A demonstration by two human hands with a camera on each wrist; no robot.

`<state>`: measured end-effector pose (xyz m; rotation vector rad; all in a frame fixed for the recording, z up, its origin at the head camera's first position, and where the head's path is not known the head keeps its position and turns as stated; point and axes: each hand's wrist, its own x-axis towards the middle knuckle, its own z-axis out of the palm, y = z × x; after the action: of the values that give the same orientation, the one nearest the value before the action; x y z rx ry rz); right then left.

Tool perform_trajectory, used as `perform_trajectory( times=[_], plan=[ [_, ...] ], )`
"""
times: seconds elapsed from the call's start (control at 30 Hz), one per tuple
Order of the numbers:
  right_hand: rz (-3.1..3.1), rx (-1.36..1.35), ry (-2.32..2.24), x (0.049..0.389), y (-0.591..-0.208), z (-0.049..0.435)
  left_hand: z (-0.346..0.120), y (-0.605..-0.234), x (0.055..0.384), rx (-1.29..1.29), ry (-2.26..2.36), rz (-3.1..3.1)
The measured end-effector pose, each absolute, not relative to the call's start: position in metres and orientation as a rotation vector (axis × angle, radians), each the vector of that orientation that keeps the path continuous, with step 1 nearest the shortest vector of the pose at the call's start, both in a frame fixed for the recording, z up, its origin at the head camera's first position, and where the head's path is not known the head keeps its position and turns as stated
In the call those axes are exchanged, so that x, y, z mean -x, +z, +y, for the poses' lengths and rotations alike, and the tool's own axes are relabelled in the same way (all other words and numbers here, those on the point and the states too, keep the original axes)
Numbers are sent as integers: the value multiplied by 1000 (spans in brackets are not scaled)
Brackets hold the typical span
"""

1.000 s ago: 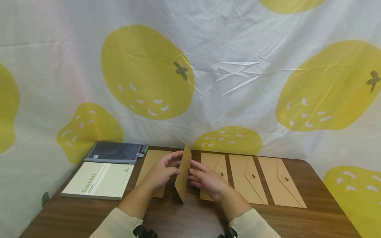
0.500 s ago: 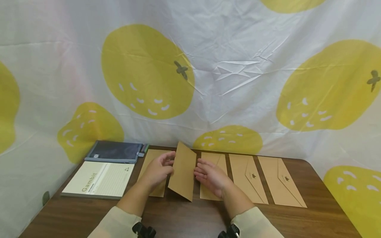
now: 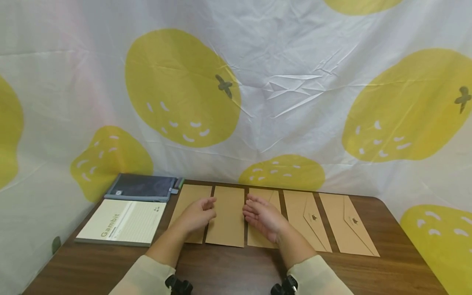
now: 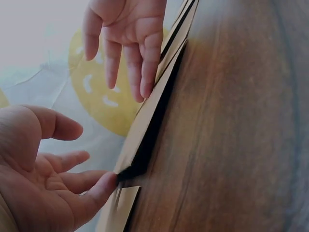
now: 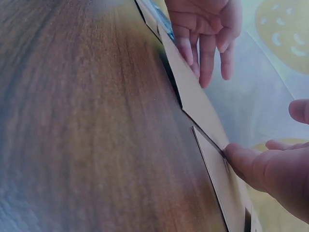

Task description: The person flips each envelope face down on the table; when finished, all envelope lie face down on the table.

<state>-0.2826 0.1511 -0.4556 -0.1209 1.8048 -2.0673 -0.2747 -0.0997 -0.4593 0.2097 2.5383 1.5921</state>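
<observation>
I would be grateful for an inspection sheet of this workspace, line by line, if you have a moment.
Surface: dark brown wood-grain table.
Job's things: five brown rectangular paper envelopes in a row; the second from left looks slightly raised along its left side.
Clutter: cream rectangular paper notebook and dark blue rectangular pouch, both at the left.
Hands: bare left hand at the second envelope's left edge; bare right hand by its right edge.
Cables: nothing seen.
Surroundings: white cloth backdrop with yellow rounded prints.

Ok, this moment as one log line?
second kraft envelope from left: plain side up; left hand: at its left edge; right hand: at its right edge
</observation>
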Motion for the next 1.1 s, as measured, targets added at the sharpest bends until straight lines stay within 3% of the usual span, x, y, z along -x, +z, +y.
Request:
perform_trajectory(
  times=[0.37,0.6,1.1],
  plan=[
    [1812,129,-2083,282,-454,153,-93,-457,273,-238,1508,2595],
    [1922,141,-2106,287,-452,162,-79,-451,273,-207,1690,2533],
    [2122,82,-1982,276,-441,231,-17,-452,273,-267,1898,2278]
  ],
)
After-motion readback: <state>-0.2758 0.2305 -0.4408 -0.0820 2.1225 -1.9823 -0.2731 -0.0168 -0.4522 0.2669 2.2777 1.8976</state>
